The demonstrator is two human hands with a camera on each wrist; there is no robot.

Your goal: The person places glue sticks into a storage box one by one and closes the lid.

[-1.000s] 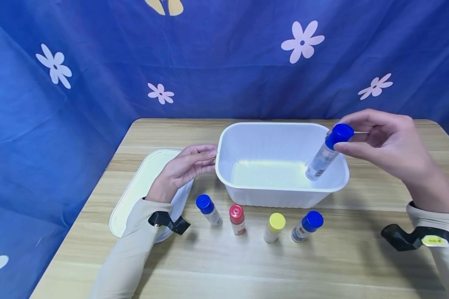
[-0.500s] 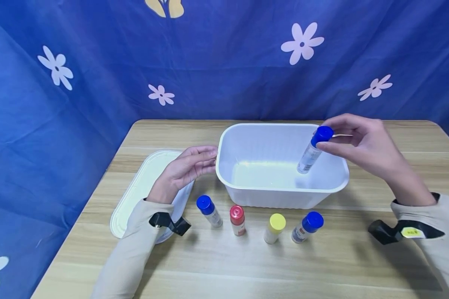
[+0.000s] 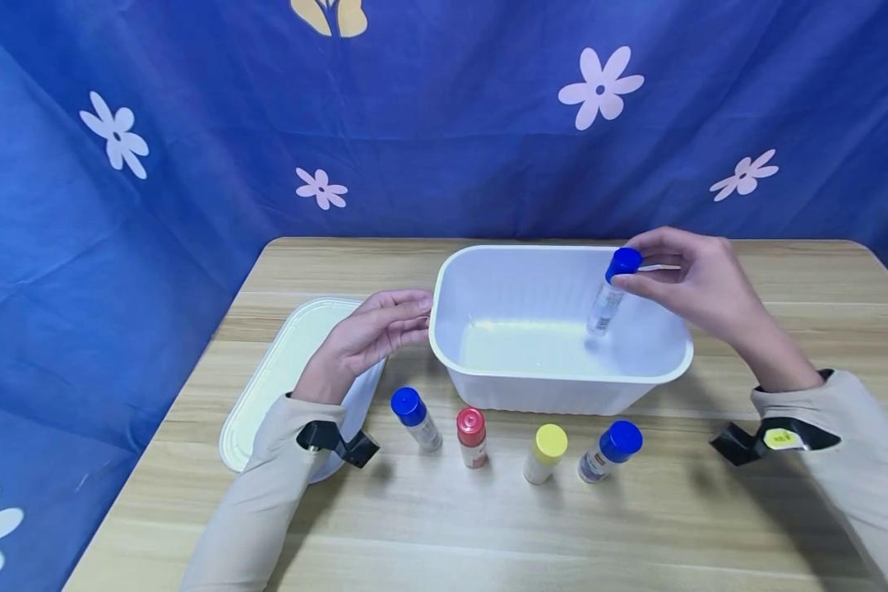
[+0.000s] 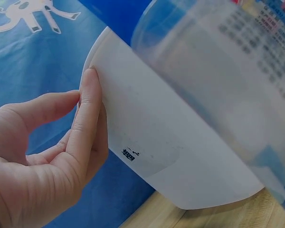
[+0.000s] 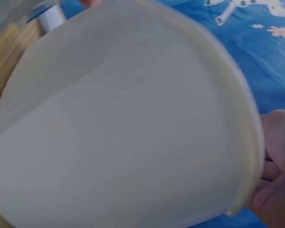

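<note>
A white plastic bin (image 3: 533, 395) stands on the table, its open top facing up. By the cap, between thumb and fingers, my right hand (image 3: 699, 284) pinches a blue-capped glue stick (image 3: 607, 306). This stick hangs tilted inside the bin's right part; whether its lower end touches the floor I cannot tell. In the right wrist view the bin's wall hides it. My left hand (image 3: 370, 333) touches the bin's left end near the rim, fingers mostly straight against the outer wall (image 4: 147, 118).
In front of the bin stand glue sticks with a blue cap (image 3: 409, 405), a red cap (image 3: 470, 425), a yellow cap (image 3: 550, 444) and another blue cap (image 3: 621, 441). A whitish lid (image 3: 266, 395) lies under the left forearm. Behind the table hangs a blue flowered cloth (image 3: 444, 123).
My right hand has moved left with the glue stick, which now leans less and sits farther from the bin's right end. The left hand has stayed at the rim.
</note>
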